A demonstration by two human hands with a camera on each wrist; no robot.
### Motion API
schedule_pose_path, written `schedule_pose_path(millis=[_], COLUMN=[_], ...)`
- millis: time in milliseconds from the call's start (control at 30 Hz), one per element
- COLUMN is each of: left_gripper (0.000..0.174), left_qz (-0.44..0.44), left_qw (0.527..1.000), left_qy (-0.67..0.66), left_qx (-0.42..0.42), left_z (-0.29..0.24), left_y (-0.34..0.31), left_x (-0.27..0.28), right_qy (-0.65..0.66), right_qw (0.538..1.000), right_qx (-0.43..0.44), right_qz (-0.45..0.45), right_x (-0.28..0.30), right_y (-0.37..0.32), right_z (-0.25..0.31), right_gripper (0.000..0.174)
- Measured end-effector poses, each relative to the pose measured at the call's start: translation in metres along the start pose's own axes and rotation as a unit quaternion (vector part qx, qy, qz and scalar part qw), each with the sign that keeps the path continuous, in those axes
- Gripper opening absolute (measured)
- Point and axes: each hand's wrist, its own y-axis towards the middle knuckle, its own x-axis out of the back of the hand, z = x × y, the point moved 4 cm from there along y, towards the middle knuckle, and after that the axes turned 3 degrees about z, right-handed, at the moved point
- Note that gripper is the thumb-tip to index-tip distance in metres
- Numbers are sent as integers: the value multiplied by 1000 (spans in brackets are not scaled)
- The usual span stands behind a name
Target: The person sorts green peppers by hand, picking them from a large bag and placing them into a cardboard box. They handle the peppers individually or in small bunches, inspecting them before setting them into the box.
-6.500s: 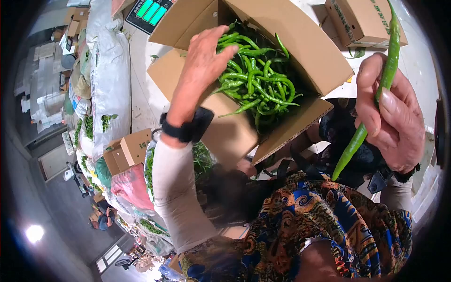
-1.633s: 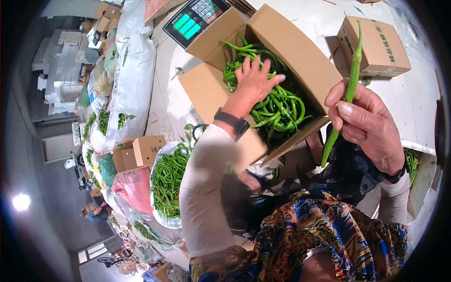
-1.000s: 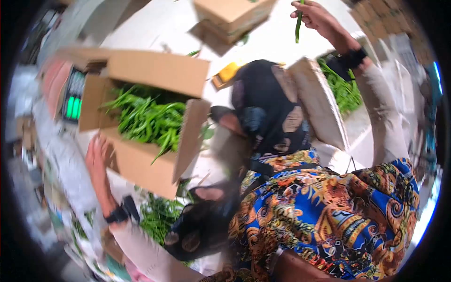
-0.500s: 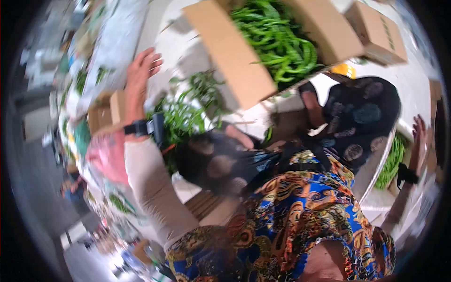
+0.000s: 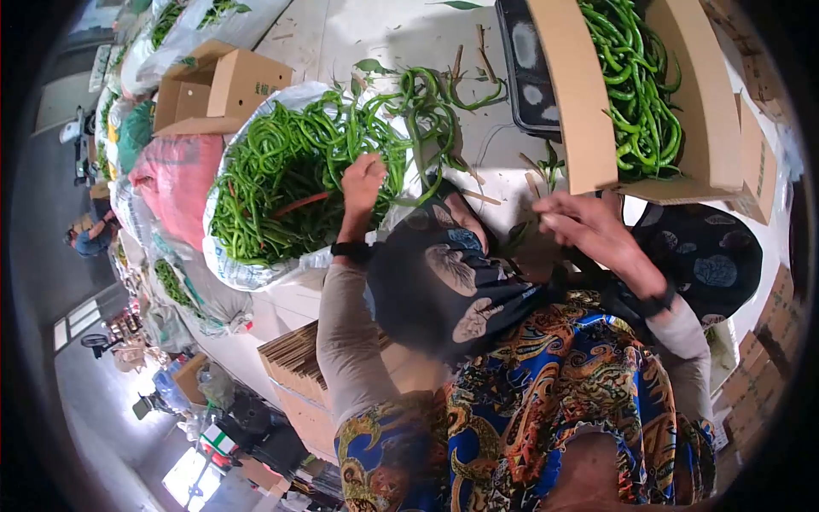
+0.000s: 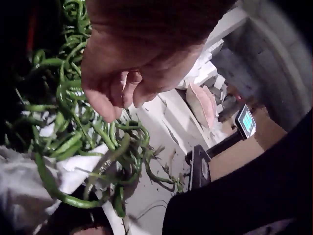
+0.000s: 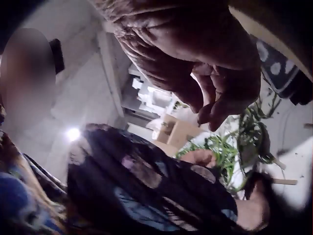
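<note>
My left hand (image 5: 364, 183) is over the near edge of a white sack (image 5: 243, 275) heaped with long green chili peppers (image 5: 286, 141). In the left wrist view its loosely bent fingers (image 6: 105, 105) point down close above the peppers, with a gap between thumb and fingers and nothing held. My right hand (image 5: 593, 235) hovers in front of my knees, near the lower corner of an open cardboard box (image 5: 573, 94). Its fingers are loosely curled, with no pepper in them in the right wrist view. More green chili peppers (image 5: 636, 102) fill that box.
A black scale (image 5: 525, 64) sits beneath the cardboard box. Loose peppers (image 5: 431, 111) and stem scraps litter the floor beside the sack. Beyond are a small open carton (image 5: 226, 90) and a pink sack (image 5: 183, 183). Flattened cardboard (image 5: 294, 354) is stacked near my left elbow.
My right hand held up a chili pepper earlier; it went far right, and has come back without it. My left hand has gone from the box to the sack, and the view has turned left.
</note>
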Motion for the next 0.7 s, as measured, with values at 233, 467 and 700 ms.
schedule_pose_path(millis=[233, 467, 700], left_gripper=[38, 24, 19], left_qz=[-46, -112, -81], left_qw=[961, 963, 997], left_qy=[273, 236, -6], left_qx=[16, 60, -20], left_z=[-83, -51, -105], left_y=[45, 55, -4], left_x=[-69, -80, -86], right_qy=[-72, -99, 82], right_qw=[997, 990, 996], right_qx=[-39, -93, -17], right_qz=[-7, -34, 6], right_x=[-20, -20, -51], right_y=[89, 130, 179], right_z=[-63, -71, -63], right_gripper=[22, 31, 39])
